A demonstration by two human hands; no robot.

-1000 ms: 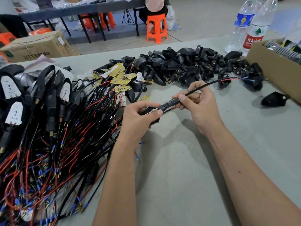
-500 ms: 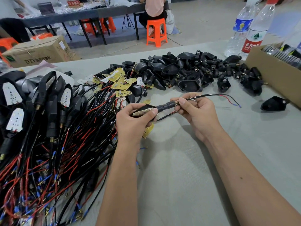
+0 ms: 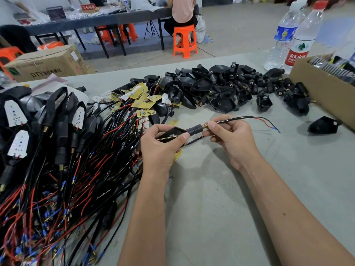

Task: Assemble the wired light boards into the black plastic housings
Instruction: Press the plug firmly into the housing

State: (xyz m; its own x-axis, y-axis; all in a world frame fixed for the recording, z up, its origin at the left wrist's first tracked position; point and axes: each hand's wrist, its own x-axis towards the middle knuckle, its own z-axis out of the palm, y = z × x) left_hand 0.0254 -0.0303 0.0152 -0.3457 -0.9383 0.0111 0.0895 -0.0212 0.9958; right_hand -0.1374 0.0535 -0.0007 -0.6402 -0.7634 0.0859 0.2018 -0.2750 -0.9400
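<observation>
A pale grey cloth-covered tabletop (image 3: 221, 217) fills the near scene. Beyond it lies grey concrete floor (image 3: 240, 31), with a long dark table (image 3: 99, 20) far left and orange plastic stools (image 3: 184, 40) beneath.

Bare forearms, no sleeves visible

My left hand (image 3: 161, 143) covers most of housing (image 3: 173, 132); light board (image 3: 167, 138) shows edge only. Cardboard box (image 3: 317, 87) cut by right edge. Bottle (image 3: 302, 35) label partly hidden behind box.
</observation>
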